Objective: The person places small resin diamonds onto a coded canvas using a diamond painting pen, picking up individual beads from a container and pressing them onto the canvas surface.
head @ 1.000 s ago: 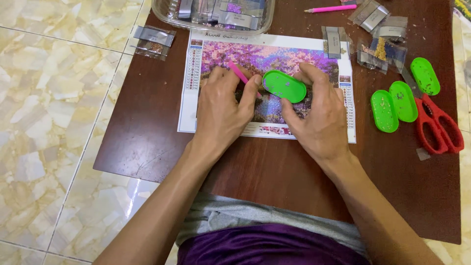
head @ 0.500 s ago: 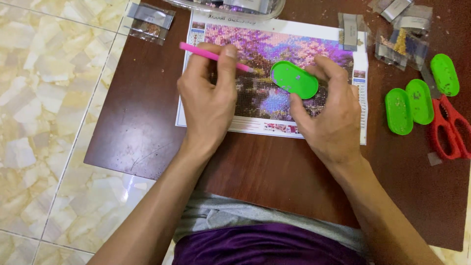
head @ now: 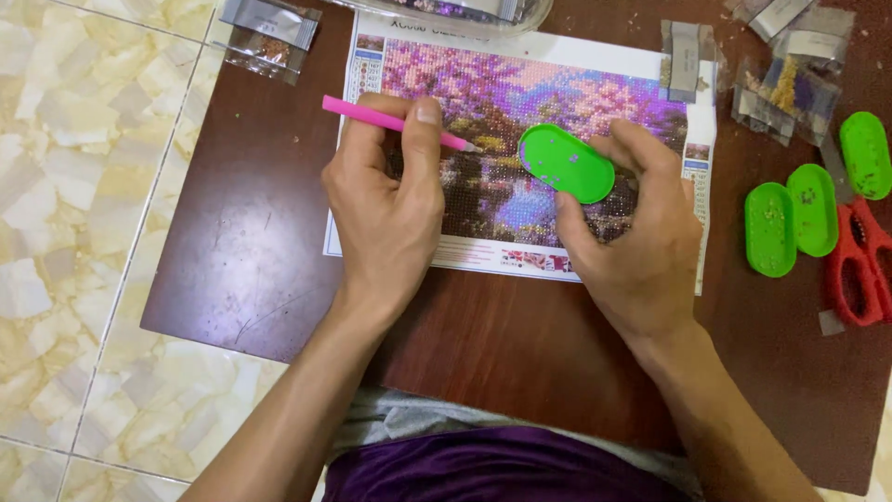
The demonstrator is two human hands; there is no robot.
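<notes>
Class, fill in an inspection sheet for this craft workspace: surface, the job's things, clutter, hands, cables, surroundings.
Surface: dark brown table, scuffed at its left.
Job's things: bead-picture canvas lying flat; pink pen, tip toward the green oval tray over the canvas.
Clutter: three more green trays, red scissors, small bead bags, all at right; bags at top left.
Hands: left hand grips the pen; right hand holds the oval tray by its edge.
Cables: nothing seen.
Surroundings: marbled floor tiles.
</notes>
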